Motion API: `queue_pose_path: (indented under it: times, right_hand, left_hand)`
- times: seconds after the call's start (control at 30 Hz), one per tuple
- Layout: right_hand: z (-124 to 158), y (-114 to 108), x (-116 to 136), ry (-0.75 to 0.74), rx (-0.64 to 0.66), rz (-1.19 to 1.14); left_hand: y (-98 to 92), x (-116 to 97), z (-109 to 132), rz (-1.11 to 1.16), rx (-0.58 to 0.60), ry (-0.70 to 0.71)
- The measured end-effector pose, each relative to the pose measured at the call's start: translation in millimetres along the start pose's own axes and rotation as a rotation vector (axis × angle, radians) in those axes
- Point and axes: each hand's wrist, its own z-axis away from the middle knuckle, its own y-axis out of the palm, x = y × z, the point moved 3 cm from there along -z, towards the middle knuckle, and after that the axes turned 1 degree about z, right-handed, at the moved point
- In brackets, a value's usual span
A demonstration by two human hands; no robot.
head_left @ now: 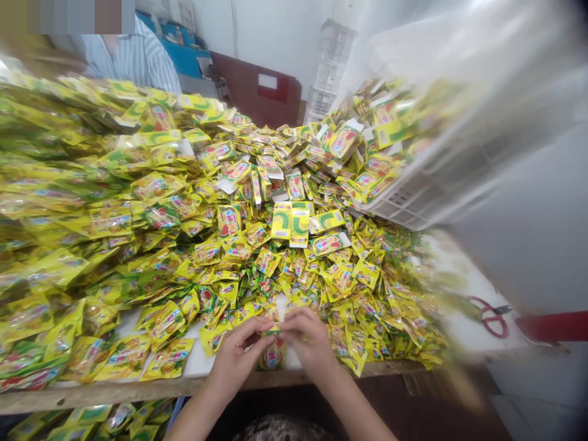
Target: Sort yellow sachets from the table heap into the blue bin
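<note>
Carton in hand: a small yellow-and-green cardboard box with red fruit print [274, 358] is held upright in view at the near edge of the white tabletop [198, 358].
Left hand: the box's upper end is pinched by the left hand [241, 348].
Right hand: the same end is grasped by the fingertips of the right hand [307, 340].
Heap: shiny yellow plastic packets [340, 277] are piled beyond both hands.
Crate: similar cartons are contained in a tilted white plastic crate [416, 193].
Scissors: red-handled scissors [495, 326] are placed at right.
</note>
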Motion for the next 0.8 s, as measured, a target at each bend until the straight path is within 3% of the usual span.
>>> queue_pose_path:
  times: [0.1, 0.3, 0.53, 0.8]
  right_hand:
    - [2.0, 2.1, 5.2, -0.044, 0.022, 0.045]
    - [-3.3, 2.6, 12.2, 0.022, 0.04, 0.107]
    - [-22.2, -1.5, 16.7, 0.173, 0.111, 0.024]
    - [-28.3, -8.4, 17.5, 0.13, 0.192, 0.066]
  left_hand:
    - [1.9, -3.2, 2.9, -0.018, 0.006, -0.02]
    - [3.1, -1.4, 3.4, 0.248, 0.087, -0.148]
    - [1.3, 3.2, 9.0, 0.166, 0.084, -0.162]
    - [2.8, 5.9, 7.9, 0.181, 0.076, -0.155]
